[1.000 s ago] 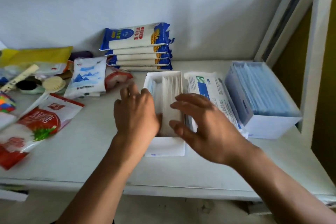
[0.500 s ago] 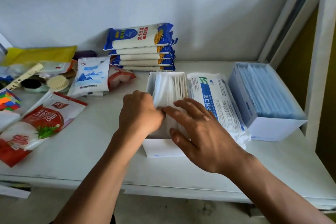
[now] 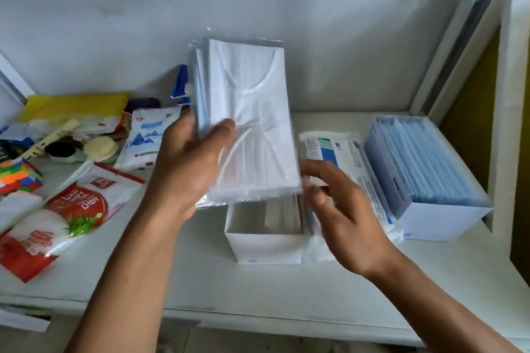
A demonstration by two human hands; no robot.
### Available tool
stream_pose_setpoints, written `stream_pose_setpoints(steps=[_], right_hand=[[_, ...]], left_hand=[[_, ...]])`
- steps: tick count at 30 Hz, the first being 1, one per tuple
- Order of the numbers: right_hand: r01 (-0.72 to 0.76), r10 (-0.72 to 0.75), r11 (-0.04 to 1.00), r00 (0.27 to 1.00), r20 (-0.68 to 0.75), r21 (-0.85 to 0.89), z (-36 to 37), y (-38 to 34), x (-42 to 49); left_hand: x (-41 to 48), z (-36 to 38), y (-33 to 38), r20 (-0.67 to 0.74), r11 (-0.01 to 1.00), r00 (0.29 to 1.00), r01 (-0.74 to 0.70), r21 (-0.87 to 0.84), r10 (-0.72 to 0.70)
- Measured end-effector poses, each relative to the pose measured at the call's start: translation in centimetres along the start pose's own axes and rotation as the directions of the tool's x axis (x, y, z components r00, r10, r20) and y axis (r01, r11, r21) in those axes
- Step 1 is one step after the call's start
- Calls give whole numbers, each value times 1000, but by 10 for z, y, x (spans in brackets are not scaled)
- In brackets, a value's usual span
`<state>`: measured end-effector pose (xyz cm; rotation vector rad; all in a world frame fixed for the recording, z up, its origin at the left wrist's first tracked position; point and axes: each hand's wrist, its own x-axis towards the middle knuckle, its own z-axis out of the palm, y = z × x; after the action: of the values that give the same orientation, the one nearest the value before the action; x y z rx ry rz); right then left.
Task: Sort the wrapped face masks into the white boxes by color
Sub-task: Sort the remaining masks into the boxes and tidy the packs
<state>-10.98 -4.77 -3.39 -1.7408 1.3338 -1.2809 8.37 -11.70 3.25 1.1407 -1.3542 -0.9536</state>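
Crinkly wrapped white masks (image 3: 252, 123) lifted from box (image 3: 266, 246) — left hand (image 3: 186, 169) gripping

Wrapped white masks (image 3: 252, 123): clear-sleeved bundle, upright, raised above the near white box (image 3: 266, 246). Right of it, far white box (image 3: 438, 219): blue masks (image 3: 424, 160), on edge.

Soft daylight, motion blur, wide-angle warping

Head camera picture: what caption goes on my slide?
Left hand lifts wrapped masks above a white box; right hand open beside.
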Motion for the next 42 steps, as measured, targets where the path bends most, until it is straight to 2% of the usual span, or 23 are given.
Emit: stream_pose_setpoints(steps=[1, 3, 4, 5, 8, 11, 13, 15, 17, 22, 26, 29, 31, 33, 37, 42], right_hand=[[-78, 96, 969, 993, -66, 237, -3, -4, 4], [-176, 260, 776, 964, -54, 606, -11, -8, 10], [-191, 278, 714, 960, -23, 673, -15, -10, 12], [-192, 266, 700, 964, -2, 688, -17, -11, 13], [-156, 249, 791, 965, -78, 591, -22, -16, 12], [-186, 308, 851, 934, -180, 491, -29, -14, 12], [-170, 303, 824, 938, -166, 541, -35, -10, 11], [-128, 273, 771, 951, -142, 624, -39, -7, 11], [-114, 276, 743, 950, -147, 660, -42, -4, 12], [-119, 411, 718, 867, -281, 685, -52, 1, 17], [-135, 458, 681, 846, -275, 720, -52, -1, 19], [-188, 482, 691, 839, -251, 698, -54, -3, 19], [-199, 469, 733, 841, -271, 651, -57, -4, 19], [-191, 427, 780, 858, -284, 596, -59, -5, 19], [-188, 344, 879, 886, -311, 437, -54, -6, 15], [-247, 376, 861, 897, -230, 446, -64, 0, 17]], left_hand=[[-3, 5, 1, 20, 999, 999, -28, -45, 29], [-10, 16, 0, 61, 993, 994, -90, -78, 95], [-14, 22, -1, 89, 990, 989, -111, -86, 118], [-18, 30, -3, 117, 988, 984, -119, -102, 130], [-29, 54, -10, 142, 977, 987, -44, -210, 75], [-37, 68, -15, 209, 926, 975, 145, -350, -74], [-38, 69, -15, 344, 841, 917, 344, -418, -204], [-37, 67, -16, 495, 743, 821, 516, -427, -286], [-38, 68, -16, 536, 715, 784, 565, -410, -313], [-42, 79, -21, 395, 744, 866, 477, -468, -307], [-42, 80, -22, 377, 753, 884, 444, -486, -277], [-41, 84, -26, 217, 820, 942, 332, -467, -258], [-41, 87, -30, 87, 881, 975, 223, -418, -206], [-40, 88, -33, 18, 931, 991, 129, -341, -131], [-41, 88, -35, 54, 948, 998, 56, -313, -42], [-43, 85, -32, 88, 931, 992, 118, -345, -93]])
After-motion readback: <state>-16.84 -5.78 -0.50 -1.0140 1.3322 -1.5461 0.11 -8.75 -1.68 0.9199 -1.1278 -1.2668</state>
